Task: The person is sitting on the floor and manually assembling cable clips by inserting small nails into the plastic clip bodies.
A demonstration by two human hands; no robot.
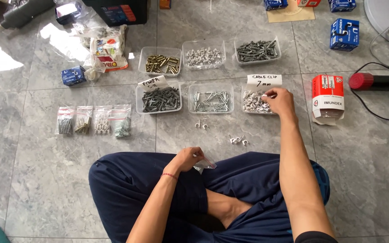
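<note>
A small clear plastic bag [205, 164] with a red strip lies pinched in the left hand [186, 159] at the lap, jutting toward three o'clock, long axis roughly sideways. The right hand [279, 101] reaches into the tub [247, 106] of white clips [253, 101] at twelve o'clock, fingertips pinched on a clip.

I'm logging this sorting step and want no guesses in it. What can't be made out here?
- Head view: whether the right hand pinches a clip; its fingers cover part of the clip tray.
- What the small clear bag contains: the left hand covers part of it, and it is too small.
- The four filled bags on the floor: contents too small to tell.
</note>
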